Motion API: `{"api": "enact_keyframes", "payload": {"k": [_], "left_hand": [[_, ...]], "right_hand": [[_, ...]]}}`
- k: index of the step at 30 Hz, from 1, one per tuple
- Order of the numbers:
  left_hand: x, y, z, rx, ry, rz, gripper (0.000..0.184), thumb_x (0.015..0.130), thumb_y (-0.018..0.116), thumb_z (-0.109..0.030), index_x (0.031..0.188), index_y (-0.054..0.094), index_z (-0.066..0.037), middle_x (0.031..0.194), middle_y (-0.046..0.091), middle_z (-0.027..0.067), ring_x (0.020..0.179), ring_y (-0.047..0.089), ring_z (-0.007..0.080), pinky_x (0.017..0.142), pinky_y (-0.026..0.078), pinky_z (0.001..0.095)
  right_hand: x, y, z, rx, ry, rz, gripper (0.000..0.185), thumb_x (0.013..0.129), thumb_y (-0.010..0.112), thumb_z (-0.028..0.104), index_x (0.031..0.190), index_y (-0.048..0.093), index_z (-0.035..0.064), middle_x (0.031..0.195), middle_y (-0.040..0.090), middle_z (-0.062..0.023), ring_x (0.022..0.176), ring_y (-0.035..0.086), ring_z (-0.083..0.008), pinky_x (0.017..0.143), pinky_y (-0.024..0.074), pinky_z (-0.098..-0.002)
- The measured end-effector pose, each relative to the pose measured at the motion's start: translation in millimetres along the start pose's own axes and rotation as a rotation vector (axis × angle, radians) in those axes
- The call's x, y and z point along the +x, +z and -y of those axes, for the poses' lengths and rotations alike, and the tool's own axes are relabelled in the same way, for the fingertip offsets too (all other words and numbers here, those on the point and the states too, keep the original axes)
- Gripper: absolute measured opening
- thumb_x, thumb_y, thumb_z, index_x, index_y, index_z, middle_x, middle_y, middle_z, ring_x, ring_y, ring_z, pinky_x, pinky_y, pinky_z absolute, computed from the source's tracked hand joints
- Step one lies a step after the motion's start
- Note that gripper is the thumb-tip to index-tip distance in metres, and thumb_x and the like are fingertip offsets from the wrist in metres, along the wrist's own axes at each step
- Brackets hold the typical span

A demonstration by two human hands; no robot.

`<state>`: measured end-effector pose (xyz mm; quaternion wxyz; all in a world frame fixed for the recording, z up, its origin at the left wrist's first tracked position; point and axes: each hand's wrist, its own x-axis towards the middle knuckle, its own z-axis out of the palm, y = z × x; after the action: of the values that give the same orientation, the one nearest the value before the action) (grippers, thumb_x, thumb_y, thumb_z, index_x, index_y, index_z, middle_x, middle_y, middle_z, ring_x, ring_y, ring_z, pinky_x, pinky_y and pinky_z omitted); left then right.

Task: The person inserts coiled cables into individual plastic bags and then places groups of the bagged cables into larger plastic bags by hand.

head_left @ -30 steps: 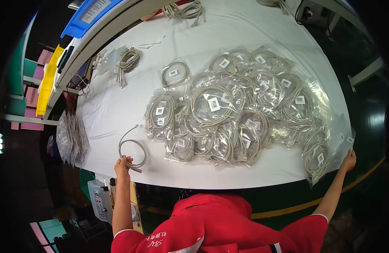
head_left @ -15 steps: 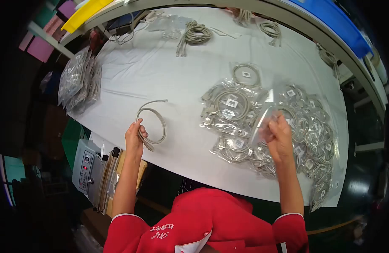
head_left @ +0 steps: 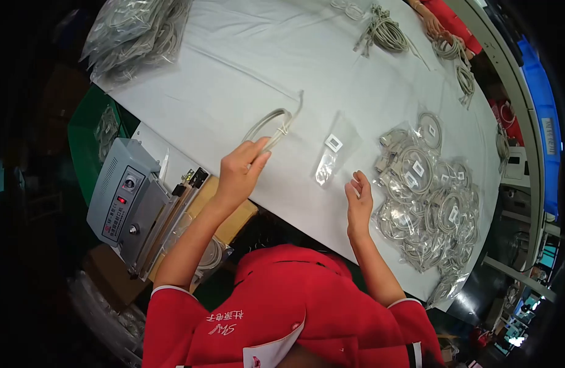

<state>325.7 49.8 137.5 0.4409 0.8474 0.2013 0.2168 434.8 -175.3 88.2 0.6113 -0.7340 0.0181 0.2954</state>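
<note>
I'm seeing plain beige-grey on the cable (head_left: 286, 121) in my left hand (head_left: 241, 168). Clear bag (head_left: 326, 167) near my right hand (head_left: 359, 202) has a white label (head_left: 333, 143) with a dark square. Cloth (head_left: 221, 92) under both is white, machine (head_left: 124, 162) left of them grey-blue with a red light (head_left: 121, 200).

**Factory workshop**

Workshop use is indicated by the white surface (head_left: 215, 80), on which many bagged cables (head_left: 432, 208) are heaped right of the right fingers (head_left: 360, 182). A machine (head_left: 126, 190) with a dial and red lamp is placed left of the left fingers (head_left: 253, 147). Beyond the right fingers, coiled cables (head_left: 448, 53) are handled by another red-clad person (head_left: 455, 19).
</note>
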Motion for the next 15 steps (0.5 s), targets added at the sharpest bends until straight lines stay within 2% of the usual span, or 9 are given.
{"api": "enact_keyframes", "payload": {"k": [1, 2, 4, 6, 9, 10, 13, 14, 15], "left_hand": [[-1, 14, -2, 0.07, 0.147, 0.035, 0.027, 0.074, 0.058, -0.004, 0.101, 0.056, -0.001, 0.065, 0.048, 0.0067, 0.056, 0.048, 0.0182, 0.052, 0.04, 0.0273], [-6, 31, -4, 0.139, 0.295, 0.072, 0.028, 0.072, 0.057, -0.003, 0.1, 0.055, -0.002, 0.065, 0.047, 0.0079, 0.057, 0.049, 0.0202, 0.051, 0.039, 0.0285], [-18, 64, -14, 0.162, 0.484, 0.255, 0.032, 0.072, 0.054, -0.001, 0.104, 0.054, -0.001, 0.068, 0.047, 0.0069, 0.058, 0.047, 0.0197, 0.057, 0.04, 0.0306], [-29, 89, -16, 0.177, 0.508, 0.275, 0.034, 0.071, 0.052, -0.001, 0.105, 0.053, -0.001, 0.069, 0.047, 0.0066, 0.06, 0.047, 0.0194, 0.06, 0.04, 0.0315], [-46, 110, -2, 0.304, 0.591, 0.42, 0.036, 0.072, 0.048, -0.002, 0.108, 0.049, 0.001, 0.075, 0.048, 0.0051, 0.068, 0.048, 0.0185, 0.074, 0.038, 0.0365], [-51, 112, 7, 0.31, 0.592, 0.438, 0.036, 0.072, 0.048, -0.002, 0.108, 0.049, 0.001, 0.075, 0.048, 0.0051, 0.068, 0.048, 0.0185, 0.074, 0.038, 0.0365], [-57, 118, 21, 0.37, 0.698, 0.467, 0.038, 0.072, 0.047, -0.003, 0.11, 0.05, -0.002, 0.076, 0.049, 0.0046, 0.07, 0.049, 0.0183, 0.075, 0.039, 0.0374], [-58, 119, 23, 0.374, 0.7, 0.481, 0.038, 0.072, 0.047, -0.003, 0.11, 0.05, -0.002, 0.076, 0.049, 0.0046, 0.07, 0.049, 0.0183, 0.075, 0.039, 0.0374], [-58, 120, 25, 0.362, 0.737, 0.538, 0.036, 0.072, 0.047, -0.004, 0.108, 0.051, -0.004, 0.077, 0.049, 0.0046, 0.071, 0.049, 0.0182, 0.075, 0.039, 0.0365]], "right_hand": [[-7, -5, 7, -0.146, -0.157, -0.009, 0.04, 0.087, 0.049, 0.021, 0.118, 0.04, -0.002, 0.112, 0.05, -0.0115, 0.101, 0.05, -0.0202, 0.085, 0.0407, -0.0318], [-13, -2, 17, -0.156, -0.147, -0.025, 0.04, 0.087, 0.049, 0.021, 0.118, 0.04, -0.002, 0.112, 0.05, -0.0115, 0.101, 0.05, -0.0202, 0.085, 0.0407, -0.0318], [-19, 19, 36, 0.448, 0.174, 0.313, 0.041, 0.087, 0.049, 0.021, 0.12, 0.039, -0.002, 0.11, 0.05, -0.0117, 0.099, 0.051, -0.0198, 0.082, 0.041, -0.0304], [-7, 20, 40, 0.5, 0.192, 0.256, 0.041, 0.087, 0.048, 0.018, 0.122, 0.037, -0.0011, 0.106, 0.05, -0.0114, 0.094, 0.052, -0.0186, 0.078, 0.0429, -0.0309], [20, -1, 8, 0.311, 0.281, 0.192, 0.043, 0.083, 0.05, 0.007, 0.123, 0.034, -0.0017, 0.103, 0.051, -0.0114, 0.089, 0.053, -0.0213, 0.076, 0.0447, -0.0343], [27, -8, -2, 0.327, 0.289, 0.188, 0.043, 0.083, 0.05, 0.007, 0.123, 0.034, -0.0017, 0.103, 0.051, -0.0114, 0.089, 0.053, -0.0213, 0.076, 0.0447, -0.0342], [39, -28, -21, -0.024, 0.105, 0.125, 0.056, 0.078, 0.056, 0.005, 0.127, 0.03, 0.0002, 0.105, 0.05, -0.0147, 0.085, 0.054, -0.0211, 0.072, 0.0456, -0.0317], [40, -33, -26, -0.011, 0.111, 0.122, 0.056, 0.078, 0.056, 0.005, 0.127, 0.03, 0.0002, 0.105, 0.05, -0.0147, 0.085, 0.054, -0.0211, 0.072, 0.0456, -0.0317], [42, -37, -30, -0.21, -0.049, 0.162, 0.06, 0.075, 0.058, 0.006, 0.128, 0.028, 0.0, 0.108, 0.047, -0.0162, 0.087, 0.053, -0.023, 0.074, 0.0451, -0.033]]}}
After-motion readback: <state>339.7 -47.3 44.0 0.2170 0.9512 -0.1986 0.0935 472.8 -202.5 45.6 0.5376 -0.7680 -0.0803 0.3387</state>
